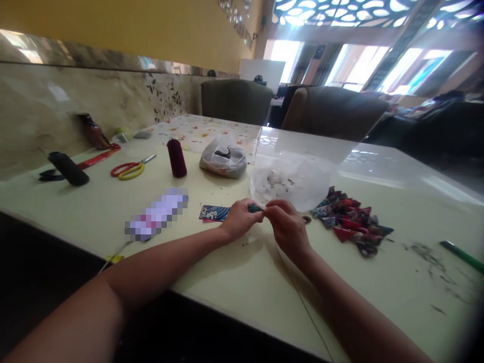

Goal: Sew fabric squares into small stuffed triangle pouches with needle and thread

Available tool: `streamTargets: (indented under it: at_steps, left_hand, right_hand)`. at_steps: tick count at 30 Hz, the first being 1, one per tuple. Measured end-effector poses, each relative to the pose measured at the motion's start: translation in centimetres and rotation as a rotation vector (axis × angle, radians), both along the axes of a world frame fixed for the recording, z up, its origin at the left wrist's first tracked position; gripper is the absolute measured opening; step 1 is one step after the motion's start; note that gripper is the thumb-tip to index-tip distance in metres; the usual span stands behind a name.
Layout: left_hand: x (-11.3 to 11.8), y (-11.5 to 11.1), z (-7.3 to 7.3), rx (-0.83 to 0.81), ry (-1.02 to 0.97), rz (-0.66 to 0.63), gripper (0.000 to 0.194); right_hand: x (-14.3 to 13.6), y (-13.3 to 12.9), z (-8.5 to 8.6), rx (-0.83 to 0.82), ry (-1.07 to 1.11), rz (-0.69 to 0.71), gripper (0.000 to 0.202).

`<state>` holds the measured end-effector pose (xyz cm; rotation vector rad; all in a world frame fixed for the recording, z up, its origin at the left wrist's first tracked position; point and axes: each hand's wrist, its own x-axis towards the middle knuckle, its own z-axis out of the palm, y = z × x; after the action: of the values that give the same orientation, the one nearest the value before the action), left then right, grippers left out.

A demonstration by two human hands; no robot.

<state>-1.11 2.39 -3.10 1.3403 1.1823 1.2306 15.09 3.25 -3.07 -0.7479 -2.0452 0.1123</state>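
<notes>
Over the middle of the table, my left hand (242,220) pinches a small dark green-blue piece of fabric (255,207). From the other side, my right hand (287,227) closes its fingertips at the right end of the same piece; whether they also hold a needle or thread is too small to see. Partly under my left hand lies a blue patterned fabric strip (212,213) with white figures and a pink edge below it. Just right of my right hand rests a small brown ring (306,220). A heap of small pointed fabric pieces (351,219), red, blue and grey, lies further right.
Behind my hands, a white plastic sheet or bag (289,184) carries white fluff, beside a tied bag (223,162). Leftward stand a maroon thread cone (176,159), scissors (130,170), a black cone (68,169) and a blurred-out flat object (159,214). A green stick (461,256) lies right.
</notes>
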Motion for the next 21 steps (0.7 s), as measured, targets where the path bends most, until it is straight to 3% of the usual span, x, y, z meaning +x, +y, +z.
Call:
streamTargets:
  at_steps: [7,13,16,21]
  left_hand:
    - [0.3,-0.2,0.6,-0.073,-0.17,-0.018,0.006]
    - [-0.6,0.6,0.8,-0.054,-0.155,0.057,0.007]
    - [-1.1,0.9,1.2,-0.027,-0.093,0.13,0.012]
    - [-1.8,1.3,1.3,-0.028,-0.03,0.21,0.021]
  right_hand:
    - [-0.4,-0.9,1.2,-0.256,0.262,0.083,0.01]
    - [0.7,0.1,2.7,-0.795,0.745,0.348,0.021]
    - [2.6,1.5,3.6,-0.811,0.869,0.339,0.027]
    - [7.2,4.3,3.9,-0.588,0.942,0.152,0.03]
